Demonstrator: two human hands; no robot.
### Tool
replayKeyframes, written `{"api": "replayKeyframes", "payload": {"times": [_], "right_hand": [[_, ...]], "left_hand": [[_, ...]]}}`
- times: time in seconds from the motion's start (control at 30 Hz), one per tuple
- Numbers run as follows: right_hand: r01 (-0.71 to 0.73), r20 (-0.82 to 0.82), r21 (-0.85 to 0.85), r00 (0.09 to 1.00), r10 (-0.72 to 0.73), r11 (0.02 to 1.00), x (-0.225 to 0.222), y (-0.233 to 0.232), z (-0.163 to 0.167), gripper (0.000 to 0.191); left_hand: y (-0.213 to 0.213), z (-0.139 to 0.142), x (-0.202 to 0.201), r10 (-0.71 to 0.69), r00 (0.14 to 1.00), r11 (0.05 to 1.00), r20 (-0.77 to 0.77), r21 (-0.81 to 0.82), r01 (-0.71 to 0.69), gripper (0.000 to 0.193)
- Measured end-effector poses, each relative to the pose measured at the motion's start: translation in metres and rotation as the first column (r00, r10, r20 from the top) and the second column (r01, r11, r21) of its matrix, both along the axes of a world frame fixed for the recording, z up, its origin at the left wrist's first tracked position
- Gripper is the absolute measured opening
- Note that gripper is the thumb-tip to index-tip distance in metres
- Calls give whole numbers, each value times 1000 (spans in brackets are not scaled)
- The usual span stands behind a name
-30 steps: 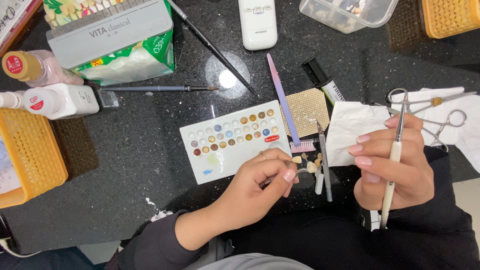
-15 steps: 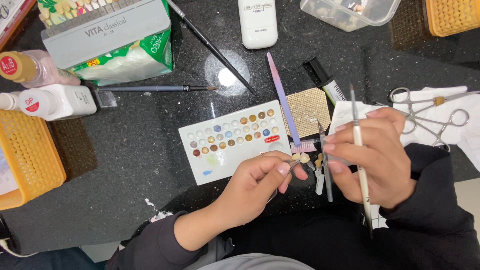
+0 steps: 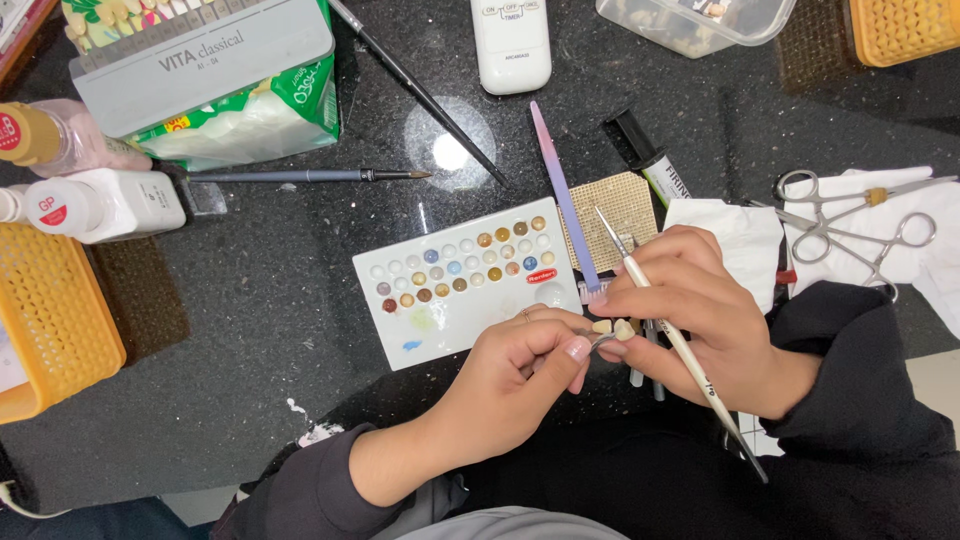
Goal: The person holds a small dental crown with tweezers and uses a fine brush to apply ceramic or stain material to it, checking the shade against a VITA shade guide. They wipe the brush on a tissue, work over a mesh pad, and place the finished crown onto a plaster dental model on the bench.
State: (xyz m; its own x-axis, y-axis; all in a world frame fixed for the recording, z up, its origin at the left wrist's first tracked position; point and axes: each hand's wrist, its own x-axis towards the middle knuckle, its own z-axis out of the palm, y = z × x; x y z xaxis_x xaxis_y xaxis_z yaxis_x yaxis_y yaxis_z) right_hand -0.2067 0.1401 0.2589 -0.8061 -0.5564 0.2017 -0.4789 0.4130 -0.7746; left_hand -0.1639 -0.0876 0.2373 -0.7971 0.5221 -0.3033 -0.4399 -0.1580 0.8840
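Note:
My left hand (image 3: 510, 385) comes in from the lower left and pinches a thin metal holder with two small tooth-shaped pieces (image 3: 612, 327) at its tip. My right hand (image 3: 705, 325) meets it from the right, fingertips at those pieces. It grips a slim white-handled brush (image 3: 655, 306) whose tip points up-left over a tan mesh pad (image 3: 628, 205). Just left of both hands lies a white palette (image 3: 465, 285) with rows of small coloured wells.
A lilac tool (image 3: 558, 190) lies by the pad. Metal forceps (image 3: 850, 225) rest on white tissue (image 3: 735, 240) at right. Behind are two dark brushes (image 3: 310, 176), a white remote-like device (image 3: 510, 40), a clear tub (image 3: 690, 15), bottles (image 3: 100, 205), a grey box (image 3: 200, 50) and yellow baskets (image 3: 45, 320).
My right hand has moved left from the tissue to my left hand, and the brush has swung so its tip points up-left. My left hand stayed put.

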Motion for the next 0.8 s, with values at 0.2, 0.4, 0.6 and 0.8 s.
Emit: {"api": "replayKeyframes", "payload": {"times": [0.2,0.4,0.6,0.8], "right_hand": [[-13,141,-69,990,22,998,4,5,-2,25],[89,165,-79,984,-75,993,5,9,3,21],[92,152,-88,985,-78,992,6,9,3,19],[90,133,-90,988,-77,992,6,9,3,17]], "left_hand": [[-1,-3,0,-4,995,999,-95,41,8,26],[-2,-7,0,32,998,989,50,145,-39,26],[-3,-5,-1,34,999,994,-10,101,-33,29],[-4,-8,-2,-25,996,979,91,201,6,32]]}}
